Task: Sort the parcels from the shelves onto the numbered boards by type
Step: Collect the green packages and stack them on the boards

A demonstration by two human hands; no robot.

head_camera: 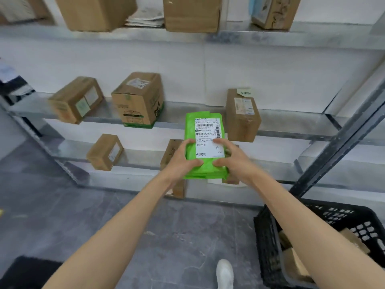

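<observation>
Clasps a flat, bright green plastic mailer parcel (205, 145) in both bare hands, out in front of a grey metal shelf rack (291, 122) set against a white wall. Grips the parcel's left edge with the left hand (183, 159), with fingers curled over the top face and thumb pressed on the near end. Grips the right side with the right hand (231, 158), with fingers spread onto the white printed shipping label and thumb on the green plastic near the other thumb. Holds the parcel label-up, with the far end overlapping the front of the middle shelf, just left of a tall brown cardboard box (242, 119) topped by a pale yellow paper note (243, 92). Cannot tell whether that far end touches the shelf.

On the same shelf, further left: a brown cardboard box with green print (138, 101) and a tilted brown cardboard box with pale labels (76, 100), apart from each other. On the lower shelf: a small brown cardboard box (105, 152) at left and another brown carton (171, 151) partly hidden behind the left hand and the parcel. On the top shelf: three more brown cardboard boxes (191, 13), cut off by the frame edge. At lower right, on the grey floor (104, 215): a black perforated plastic crate (268, 247) holding cardboard parcels (295, 261). At the bottom edge: one white shoe (225, 274); at lower left, a dark mat corner (27, 272).
</observation>
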